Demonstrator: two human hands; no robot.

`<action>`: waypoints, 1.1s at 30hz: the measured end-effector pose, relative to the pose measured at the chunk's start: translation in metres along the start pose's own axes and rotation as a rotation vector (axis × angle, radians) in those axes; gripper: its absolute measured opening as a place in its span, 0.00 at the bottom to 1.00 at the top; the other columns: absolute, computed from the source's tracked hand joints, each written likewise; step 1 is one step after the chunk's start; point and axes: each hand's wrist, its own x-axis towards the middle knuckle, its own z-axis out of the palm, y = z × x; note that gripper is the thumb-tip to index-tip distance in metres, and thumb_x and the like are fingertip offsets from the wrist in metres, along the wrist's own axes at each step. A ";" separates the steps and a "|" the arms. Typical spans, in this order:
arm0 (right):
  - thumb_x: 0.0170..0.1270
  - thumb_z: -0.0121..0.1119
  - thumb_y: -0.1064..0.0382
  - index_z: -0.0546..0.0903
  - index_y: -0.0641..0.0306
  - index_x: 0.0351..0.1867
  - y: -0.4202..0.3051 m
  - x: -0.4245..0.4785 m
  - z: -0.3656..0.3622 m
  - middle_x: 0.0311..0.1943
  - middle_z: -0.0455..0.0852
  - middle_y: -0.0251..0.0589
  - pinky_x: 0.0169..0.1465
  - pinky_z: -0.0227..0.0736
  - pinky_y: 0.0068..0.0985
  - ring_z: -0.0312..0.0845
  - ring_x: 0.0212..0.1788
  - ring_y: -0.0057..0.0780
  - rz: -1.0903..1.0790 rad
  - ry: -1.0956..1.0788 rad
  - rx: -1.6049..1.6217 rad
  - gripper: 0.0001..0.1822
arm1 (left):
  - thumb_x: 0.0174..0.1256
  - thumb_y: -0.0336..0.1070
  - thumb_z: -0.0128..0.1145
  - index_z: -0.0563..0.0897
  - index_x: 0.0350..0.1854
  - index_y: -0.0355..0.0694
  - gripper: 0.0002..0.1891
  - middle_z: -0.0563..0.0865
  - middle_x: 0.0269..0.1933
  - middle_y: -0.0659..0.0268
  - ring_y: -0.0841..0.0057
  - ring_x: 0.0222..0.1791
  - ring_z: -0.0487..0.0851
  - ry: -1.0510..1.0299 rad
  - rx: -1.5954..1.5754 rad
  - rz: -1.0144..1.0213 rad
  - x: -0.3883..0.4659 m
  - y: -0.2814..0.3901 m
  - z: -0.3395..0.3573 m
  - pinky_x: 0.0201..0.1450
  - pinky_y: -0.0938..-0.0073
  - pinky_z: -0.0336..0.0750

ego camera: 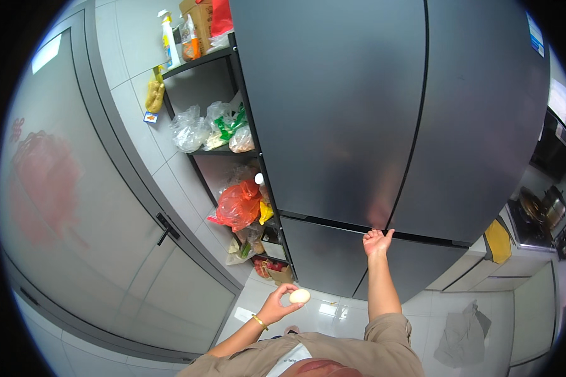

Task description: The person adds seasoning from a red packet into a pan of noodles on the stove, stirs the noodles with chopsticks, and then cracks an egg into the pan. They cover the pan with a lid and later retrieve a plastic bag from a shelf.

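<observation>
My left hand [278, 304] holds a pale egg [300, 296] between thumb and fingers, over the tiled floor in front of my body. A gold-coloured bangle [259, 322] circles that wrist. Palm up, my right hand [377, 242] hooks its fingers under the bottom edge of the upper left door [330, 118] of a grey refrigerator, close to the seam between the two upper doors. The fingertips are partly hidden in the dark gap there. Both upper doors and the lower doors [325, 254] look closed.
A black metal shelf rack [259, 155] stands left of the refrigerator, with plastic bags, a red bag [239, 205] and a spray bottle [169, 40]. Further left is a frosted-glass door [99, 188]. At right are a stove [528, 226], a yellow cloth [498, 241] and a grey cloth-like item [464, 337] low down.
</observation>
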 end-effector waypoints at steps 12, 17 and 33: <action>0.64 0.37 0.21 0.62 0.56 0.29 0.003 0.002 0.003 0.21 0.62 0.32 0.25 0.50 0.23 0.53 0.19 0.25 -0.025 0.037 0.065 0.36 | 0.57 0.42 0.73 0.77 0.53 0.40 0.25 0.82 0.51 0.65 0.73 0.55 0.77 0.012 0.017 0.006 0.014 -0.006 -0.005 0.62 0.69 0.69; 0.65 0.40 0.21 0.61 0.58 0.32 0.002 0.003 0.001 0.22 0.63 0.33 0.25 0.51 0.22 0.54 0.19 0.24 -0.028 0.022 0.051 0.36 | 0.57 0.43 0.73 0.77 0.53 0.40 0.25 0.82 0.52 0.65 0.73 0.56 0.77 0.010 0.031 -0.005 0.017 0.004 -0.005 0.63 0.69 0.69; 0.64 0.46 0.23 0.72 0.58 0.41 0.017 -0.068 -0.017 0.27 0.68 0.30 0.26 0.52 0.22 0.54 0.20 0.23 -0.010 0.007 0.076 0.35 | 0.55 0.39 0.73 0.78 0.53 0.39 0.24 0.83 0.50 0.64 0.75 0.55 0.78 0.038 -0.028 0.032 0.024 0.010 0.007 0.63 0.70 0.69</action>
